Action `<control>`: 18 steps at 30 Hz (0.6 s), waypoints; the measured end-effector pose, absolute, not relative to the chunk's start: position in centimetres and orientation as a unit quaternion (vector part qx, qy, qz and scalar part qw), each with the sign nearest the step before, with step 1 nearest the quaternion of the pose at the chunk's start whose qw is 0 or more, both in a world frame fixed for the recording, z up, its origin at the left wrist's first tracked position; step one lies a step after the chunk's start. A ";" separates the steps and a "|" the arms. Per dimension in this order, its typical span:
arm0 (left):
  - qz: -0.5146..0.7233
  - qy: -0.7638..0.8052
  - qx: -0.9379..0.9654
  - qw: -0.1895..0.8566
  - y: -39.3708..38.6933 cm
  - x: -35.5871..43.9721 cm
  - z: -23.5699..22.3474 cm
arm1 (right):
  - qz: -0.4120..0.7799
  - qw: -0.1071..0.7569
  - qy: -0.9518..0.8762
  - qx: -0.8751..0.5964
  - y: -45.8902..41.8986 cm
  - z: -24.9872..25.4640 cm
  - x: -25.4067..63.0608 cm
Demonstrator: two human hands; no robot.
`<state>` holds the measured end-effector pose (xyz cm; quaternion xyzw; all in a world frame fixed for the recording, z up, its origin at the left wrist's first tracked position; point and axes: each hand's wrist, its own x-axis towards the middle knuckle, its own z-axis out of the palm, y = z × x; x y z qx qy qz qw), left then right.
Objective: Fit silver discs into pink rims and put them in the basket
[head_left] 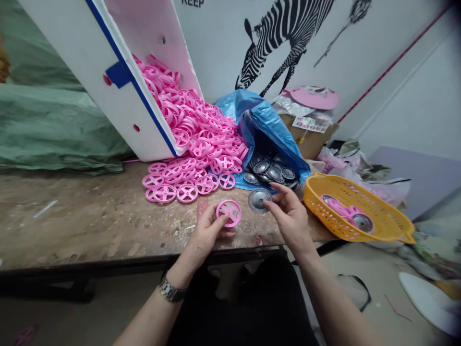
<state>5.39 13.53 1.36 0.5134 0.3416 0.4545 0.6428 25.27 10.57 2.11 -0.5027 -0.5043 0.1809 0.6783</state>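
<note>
Between thumb and fingers, my left hand [208, 229] grips a pink plastic wheel [235, 211] with crossed spokes. My right hand [291, 215] pinches a grey disc [256, 201], round like a hubcap, by its right edge. The two parts are held apart, side by side above the front of the worn workbench [97, 216]. Behind my left hand lies a heap of pink wheels [187, 193], spilling out of a white bin. Just past my right hand, several grey discs [273, 172] lie in the mouth of a blue plastic bag [262, 125].
A yellow perforated basket [382, 235] at the right holds pink and grey parts. The tipped white bin [144, 139] stands at the back. Behind the bag is a cardboard box [309, 139] with a pink visor [313, 97] on top. Green sheeting [54, 129] lies at the left.
</note>
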 end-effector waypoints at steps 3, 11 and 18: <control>0.430 0.341 0.530 0.646 12.9 5.6 1.9 | 0.256 0.678 -0.488 -0.486 9.5 1.8 24.5; 0.402 0.322 0.564 0.645 11.4 6.4 1.8 | 0.312 0.651 -0.474 -0.505 7.9 0.4 22.8; 0.387 0.302 0.596 0.635 10.7 6.6 1.5 | 0.362 0.612 -0.484 -0.510 7.2 -0.2 22.7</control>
